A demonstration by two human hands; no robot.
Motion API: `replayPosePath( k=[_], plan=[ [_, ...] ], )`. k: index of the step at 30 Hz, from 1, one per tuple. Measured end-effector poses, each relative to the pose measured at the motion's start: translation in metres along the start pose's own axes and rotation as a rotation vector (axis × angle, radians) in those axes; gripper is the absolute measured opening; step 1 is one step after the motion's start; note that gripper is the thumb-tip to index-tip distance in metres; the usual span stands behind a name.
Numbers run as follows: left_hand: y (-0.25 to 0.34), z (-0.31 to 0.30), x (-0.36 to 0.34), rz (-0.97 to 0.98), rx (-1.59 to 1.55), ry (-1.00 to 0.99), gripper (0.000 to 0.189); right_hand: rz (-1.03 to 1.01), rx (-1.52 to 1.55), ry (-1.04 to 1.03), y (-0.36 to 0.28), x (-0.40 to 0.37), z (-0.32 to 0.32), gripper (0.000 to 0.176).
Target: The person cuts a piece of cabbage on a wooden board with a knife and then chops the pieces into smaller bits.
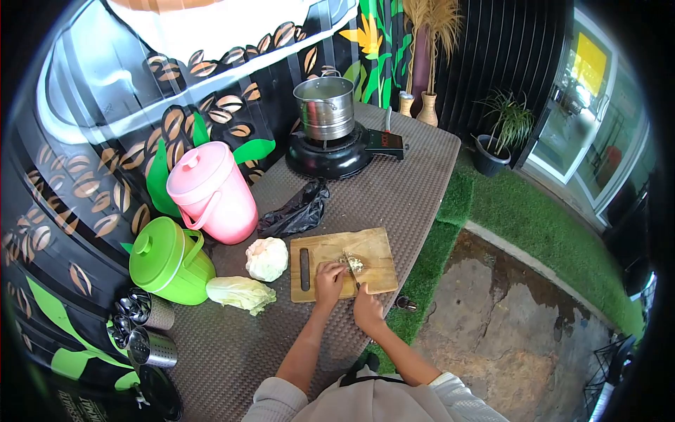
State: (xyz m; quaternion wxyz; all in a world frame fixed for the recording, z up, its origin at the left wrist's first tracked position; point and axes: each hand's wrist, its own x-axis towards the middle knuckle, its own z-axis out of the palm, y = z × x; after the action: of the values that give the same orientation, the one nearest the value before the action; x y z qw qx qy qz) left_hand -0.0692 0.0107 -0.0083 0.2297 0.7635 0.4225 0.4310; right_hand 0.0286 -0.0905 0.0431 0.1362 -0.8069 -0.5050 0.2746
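Observation:
A wooden cutting board (pixel 320 250) with a dark slot at its left lies on the brown woven-pattern table. Small pale chopped pieces (pixel 356 264) are on its right half. Closed around the handle of a knife (pixel 352 271), my right hand (pixel 368 309) is at the board's front edge. The blade points away from me, beside the chopped pieces. My left hand (pixel 329 282) rests on the board just left of the blade, fingers bent together; whatever is under the fingertips is hidden. Left of the board sit a round pale cabbage (pixel 267 259) and a long leafy cabbage (pixel 241 294).
A steel pot (pixel 325 109) stands on a black portable stove (pixel 329 156) at the back. Beside the painted wall are a pink lidded container (pixel 214 193), a green one (pixel 169 261) and steel cutlery holders (pixel 153 347). A black plastic bag (pixel 299 209) lies behind the board.

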Motion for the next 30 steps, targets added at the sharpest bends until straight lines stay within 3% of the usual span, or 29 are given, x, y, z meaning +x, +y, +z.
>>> replayPosePath(
  k=[5,7,9,12,14,15,17,19,23,25,28,30],
  plan=[
    [-0.001,0.003,-0.002,0.005,0.028,0.017,0.02,-0.06,0.017,-0.027,0.011,0.028,-0.014,0.04],
    [0.001,0.0,-0.004,-0.14,-0.059,0.031,0.023,-0.099,-0.028,-0.107,0.021,0.036,-0.021,0.039],
    [0.003,-0.005,-0.003,-0.125,-0.061,0.045,0.027,-0.112,-0.001,-0.141,0.027,0.03,-0.021,0.038],
    [-0.003,0.0,-0.004,-0.055,-0.086,0.073,0.035,-0.101,-0.023,-0.102,0.032,0.008,-0.007,0.038],
    [0.009,-0.004,-0.003,-0.063,-0.107,0.095,0.035,-0.084,-0.04,0.171,0.025,0.001,0.009,0.029],
    [0.011,-0.005,-0.002,-0.081,-0.125,0.113,0.035,-0.092,-0.043,0.181,0.026,0.009,0.007,0.029],
    [0.013,-0.009,-0.001,-0.081,-0.137,0.116,0.033,-0.077,-0.009,0.061,0.026,0.023,0.007,0.029],
    [0.018,-0.015,-0.001,-0.244,-0.385,0.111,0.028,-0.067,0.027,0.021,0.024,0.029,-0.009,0.032],
    [0.004,-0.019,0.004,-0.169,-0.37,-0.002,0.033,-0.131,-0.05,-0.01,0.037,0.037,-0.033,0.035],
    [-0.002,-0.02,0.005,-0.093,-0.189,-0.132,0.042,-0.069,-0.06,-0.106,0.036,0.031,-0.051,0.033],
    [-0.006,-0.021,0.01,0.084,-0.029,-0.09,0.048,-0.07,-0.031,-0.079,0.039,0.026,-0.052,0.035],
    [-0.012,-0.019,0.012,0.047,0.007,-0.123,0.046,-0.086,-0.03,-0.05,0.042,0.028,-0.045,0.035]
  ],
)
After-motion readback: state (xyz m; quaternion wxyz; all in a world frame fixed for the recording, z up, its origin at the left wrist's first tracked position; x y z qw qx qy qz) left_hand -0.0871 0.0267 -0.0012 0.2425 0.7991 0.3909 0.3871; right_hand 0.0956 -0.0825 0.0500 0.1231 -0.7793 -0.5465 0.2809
